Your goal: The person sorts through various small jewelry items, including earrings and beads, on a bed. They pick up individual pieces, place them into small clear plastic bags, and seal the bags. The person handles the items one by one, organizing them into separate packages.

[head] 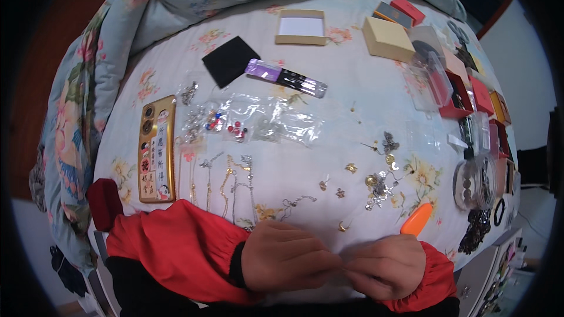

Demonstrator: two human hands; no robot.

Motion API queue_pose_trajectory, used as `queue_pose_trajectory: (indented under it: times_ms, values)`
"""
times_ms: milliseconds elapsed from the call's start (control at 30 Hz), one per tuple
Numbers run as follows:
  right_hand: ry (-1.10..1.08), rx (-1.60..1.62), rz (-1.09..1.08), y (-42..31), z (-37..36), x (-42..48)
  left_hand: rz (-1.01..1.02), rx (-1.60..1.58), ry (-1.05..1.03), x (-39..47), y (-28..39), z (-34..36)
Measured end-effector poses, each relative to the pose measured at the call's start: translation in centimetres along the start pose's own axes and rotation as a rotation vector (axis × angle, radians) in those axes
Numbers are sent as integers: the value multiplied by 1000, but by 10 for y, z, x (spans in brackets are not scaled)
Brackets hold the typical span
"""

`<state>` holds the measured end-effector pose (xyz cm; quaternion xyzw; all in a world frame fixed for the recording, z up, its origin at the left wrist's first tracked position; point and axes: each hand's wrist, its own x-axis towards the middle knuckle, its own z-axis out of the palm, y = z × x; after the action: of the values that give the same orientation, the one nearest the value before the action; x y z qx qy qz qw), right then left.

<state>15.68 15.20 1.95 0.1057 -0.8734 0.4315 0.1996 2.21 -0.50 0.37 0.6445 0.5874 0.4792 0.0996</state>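
My left hand (288,257) and my right hand (383,266) meet fingertip to fingertip at the near edge of the bed. Their curled fingers hide whatever may be between them. An orange plastic piece (416,220) lies just beyond my right hand. Thin gold and silver chains (227,180) are laid out beyond my left hand. A gold crescent-shaped pendant (343,227) lies between the hands and a tangled pile of silver and gold jewelry (380,191). Small gold charms (351,167) are scattered near the pile.
A gold phone (156,149) and a dark red box (105,204) lie at left. Clear bags of beads (238,130), a black pouch (231,60) and an open box (301,39) are farther back. Several boxes and a round clear container (476,182) crowd the right side.
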Motion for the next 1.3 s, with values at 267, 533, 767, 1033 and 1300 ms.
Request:
queue_pose_trajectory:
  times_ms: [267,533,767,1033,1300]
  values:
    - [-29,102,43,-2,-9,-3,118,126,100,-2,-2,5]
    - [92,144,-73,1,-7,-5,-214,280,-278,17,38,-25]
    - [341,1,-118,-8,-3,-14,-250,218,-308,36,37,-93]
    - [185,805,-545,-66,40,-11,-507,78,-436,41,-31,-101]
    - [363,703,-208,-79,39,10,-350,380,54,44,-54,-132]
